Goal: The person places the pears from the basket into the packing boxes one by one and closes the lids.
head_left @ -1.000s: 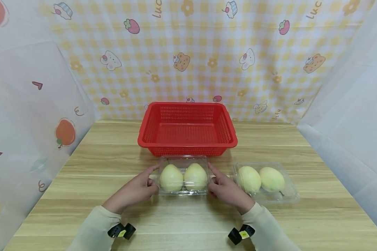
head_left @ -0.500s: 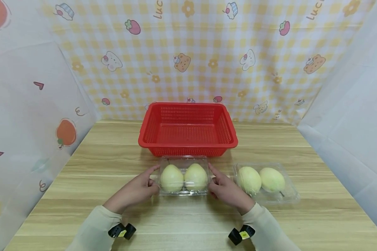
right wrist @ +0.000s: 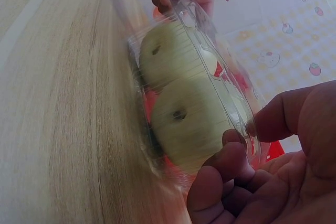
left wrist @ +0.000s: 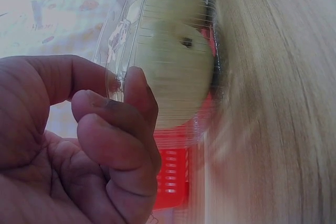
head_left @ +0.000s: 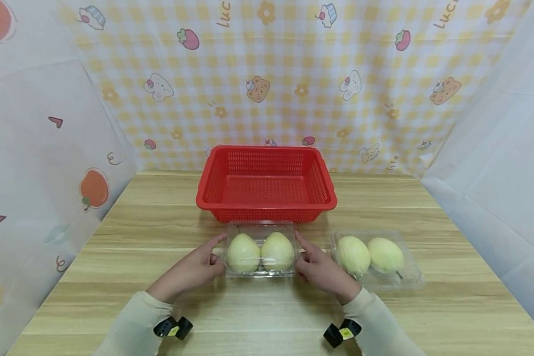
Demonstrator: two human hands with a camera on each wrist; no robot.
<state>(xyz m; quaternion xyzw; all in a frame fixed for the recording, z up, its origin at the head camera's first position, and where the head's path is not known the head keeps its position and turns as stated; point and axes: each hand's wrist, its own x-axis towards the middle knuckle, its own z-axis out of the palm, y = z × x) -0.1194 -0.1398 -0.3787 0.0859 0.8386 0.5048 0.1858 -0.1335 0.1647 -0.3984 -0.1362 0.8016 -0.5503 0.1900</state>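
A clear plastic clamshell box with two pale yellow pears in it sits in front of the red basket. My left hand pinches the box's left side; in the left wrist view its thumb and fingers meet at the rim. On the right side, my right hand pinches the opposite edge, its index finger lying along the side. The right wrist view shows the thumb and curled fingers of that hand at the rim, and the dark ends of both pears through the ribbed wall.
The red plastic basket, with nothing inside, stands behind the box. A second clear clamshell with two pears lies on the right of the wooden table. A patterned cloth hangs behind.
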